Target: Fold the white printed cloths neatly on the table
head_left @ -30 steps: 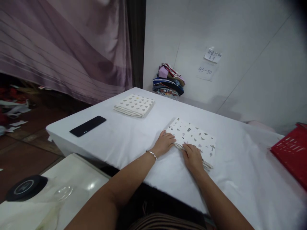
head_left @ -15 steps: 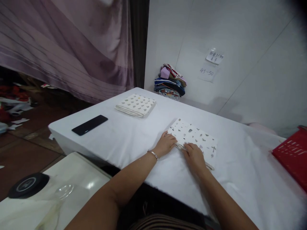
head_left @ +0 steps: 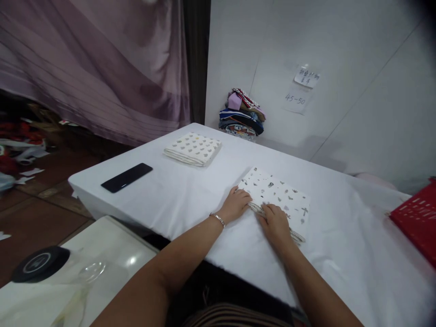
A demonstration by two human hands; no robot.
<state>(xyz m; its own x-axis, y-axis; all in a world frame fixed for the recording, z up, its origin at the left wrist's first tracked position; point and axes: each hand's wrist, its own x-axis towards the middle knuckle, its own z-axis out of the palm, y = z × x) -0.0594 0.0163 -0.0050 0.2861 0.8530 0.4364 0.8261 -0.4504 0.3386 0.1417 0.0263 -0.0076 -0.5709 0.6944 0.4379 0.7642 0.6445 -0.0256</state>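
A white folded cloth (head_left: pixel 279 195) printed with small grey and brown figures lies on the white-covered table in front of me. My left hand (head_left: pixel 235 204), with a silver bracelet at the wrist, grips its near left corner, fingers over the top. Farther right along the same edge, my right hand (head_left: pixel 275 221) holds the layered fold with its fingers curled over it; the thumb is mostly hidden. Several layers show at the near edge between and beside the hands. A second folded cloth (head_left: pixel 193 149), white with rows of small grey prints, rests farther back on the left.
A black phone (head_left: pixel 127 177) lies near the table's left end. A red perforated basket (head_left: pixel 417 218) stands at the right edge. Behind the table, a pile of folded fabrics (head_left: pixel 241 113) leans by the wall. At lower left, a white surface bears a black round object (head_left: pixel 41 264).
Both hands stay at nearly the same places on the cloth's near edge. The layers by the right hand look slightly more spread, and the view has shifted a little.
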